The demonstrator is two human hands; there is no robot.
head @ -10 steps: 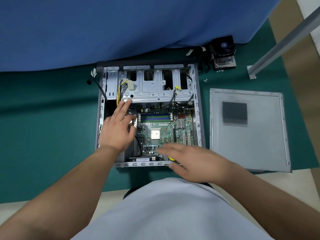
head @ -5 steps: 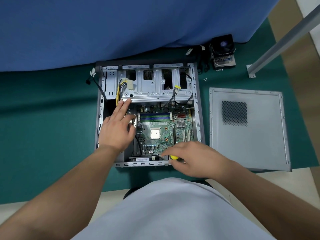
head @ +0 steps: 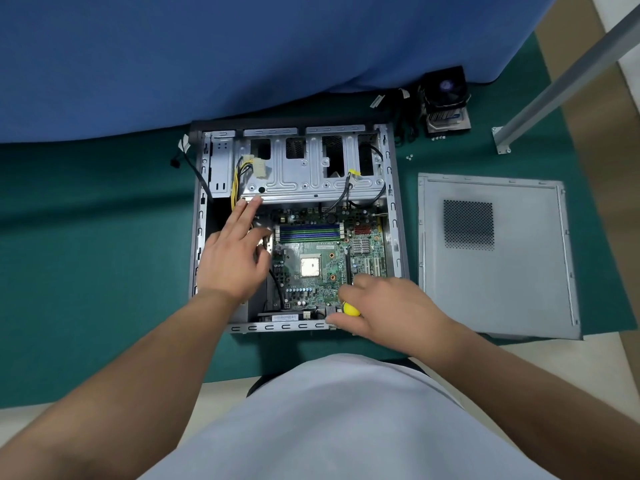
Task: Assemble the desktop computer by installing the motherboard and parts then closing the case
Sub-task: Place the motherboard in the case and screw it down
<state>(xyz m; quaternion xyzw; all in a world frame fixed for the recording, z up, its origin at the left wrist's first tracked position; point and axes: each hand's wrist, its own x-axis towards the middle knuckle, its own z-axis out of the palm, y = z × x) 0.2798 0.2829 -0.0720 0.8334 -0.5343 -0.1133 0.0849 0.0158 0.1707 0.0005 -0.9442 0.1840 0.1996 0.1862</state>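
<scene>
case: open grey metal desktop case (head: pixel 398 216) flat on green-matted counter (head: pixel 86 254)
board: green motherboard (head: pixel 322 258) seated inside the case
left hand (head: pixel 232 258): fingers straight, tips at drive cage edge (head: pixel 311 194), holding nothing
right hand (head: pixel 388 306): curled round yellow-handled screwdriver (head: pixel 351 310) at board's near corner
panel: grey side panel (head: pixel 495 254) flat, just right of case
cooler: black CPU fan cooler (head: pixel 446 102) behind the case

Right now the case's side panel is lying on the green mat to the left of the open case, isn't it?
Not quite: the head view shows the side panel lying on the green mat to the right of the open case, not the left.
</scene>
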